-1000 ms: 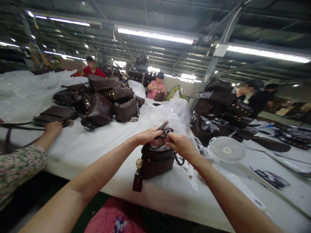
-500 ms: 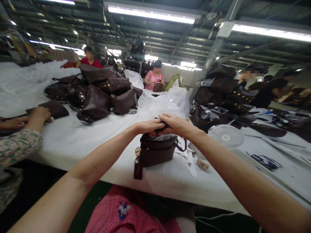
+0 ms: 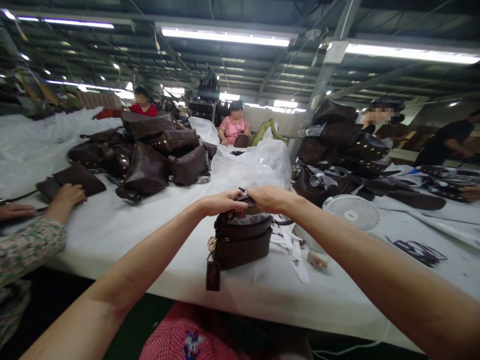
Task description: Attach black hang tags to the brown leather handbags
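A small dark brown leather handbag (image 3: pixel 243 248) stands upright on the white-covered table in front of me. A round gold charm (image 3: pixel 212 244) and a dark rectangular hang tag (image 3: pixel 213 276) dangle from its left end. Clear plastic shows in the open top. Over that opening, my left hand (image 3: pixel 223 202) is closed on a dark strap (image 3: pixel 245 199). My right hand (image 3: pixel 272 199) meets it from the other side, fingers curled down round the same strap. Its fingertips are mostly hidden behind the hand.
Brown bags (image 3: pixel 148 162) are heaped at the back left, with more stacked at the right. A white fan (image 3: pixel 350 212), dark cords (image 3: pixel 416 251) and white paper strips (image 3: pixel 294 252) lie to the right. A co-worker's hand (image 3: pixel 69 197) rests on brown leather at the left. Plastic wrap (image 3: pixel 251 165) lies behind the bag.
Both hands stay together above the bag, the right one now more curled with its fingers turned down. At the left, the co-worker's hands have shifted on the leather piece.
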### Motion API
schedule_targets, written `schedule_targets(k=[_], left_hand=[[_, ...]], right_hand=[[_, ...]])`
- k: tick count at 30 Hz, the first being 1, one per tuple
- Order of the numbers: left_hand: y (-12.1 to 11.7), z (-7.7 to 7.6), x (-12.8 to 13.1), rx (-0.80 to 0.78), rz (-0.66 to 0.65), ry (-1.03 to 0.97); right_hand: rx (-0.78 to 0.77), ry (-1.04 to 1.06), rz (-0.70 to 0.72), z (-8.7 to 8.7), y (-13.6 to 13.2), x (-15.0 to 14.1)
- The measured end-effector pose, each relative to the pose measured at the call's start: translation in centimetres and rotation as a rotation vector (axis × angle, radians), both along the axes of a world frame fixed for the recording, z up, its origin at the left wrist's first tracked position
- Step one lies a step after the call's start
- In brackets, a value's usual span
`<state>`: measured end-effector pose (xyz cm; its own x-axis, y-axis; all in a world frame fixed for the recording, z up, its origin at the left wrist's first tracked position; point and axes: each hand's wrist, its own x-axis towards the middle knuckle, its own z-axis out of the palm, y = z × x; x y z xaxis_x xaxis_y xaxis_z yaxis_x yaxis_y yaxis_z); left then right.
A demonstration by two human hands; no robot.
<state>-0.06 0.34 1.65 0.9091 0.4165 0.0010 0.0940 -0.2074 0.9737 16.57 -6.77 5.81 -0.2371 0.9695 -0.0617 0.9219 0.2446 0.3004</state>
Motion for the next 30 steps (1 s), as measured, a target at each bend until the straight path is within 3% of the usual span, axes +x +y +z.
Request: schedule_targets(k=[5, 17, 21, 24, 26, 30], left_hand=[[-0.4, -0.1, -0.1, -0.200, -0.094, 0.025], [0.0, 0.2, -0.5, -0.193, -0.110, 0.052], [1.1, -0.3, -1.2, -0.203, -0.022, 0.049], [2.4, -0.4, -2.1, -0.206, 0.052, 0.021], [3.0, -0.3, -2.7, -0.185, 0.077, 0.024], [3.0, -0.2, -3.0, -0.152, 0.069, 0.057]], right_hand=[[-0.119, -0.015, 0.024, 0.4, 0.4, 0.2], [0.027, 0.179, 0.082, -0.3, 0.6, 2.4], [0.055, 0.436, 0.102, -0.9, -0.4, 5.9], [0.048, 0.590, -0.159, -2.8, -2.5, 10.7], [0.020, 0.512, -0.418, -5.1, -3.9, 13.2], [0.062, 0.410, -0.546, -11.2, -4.3, 14.3]])
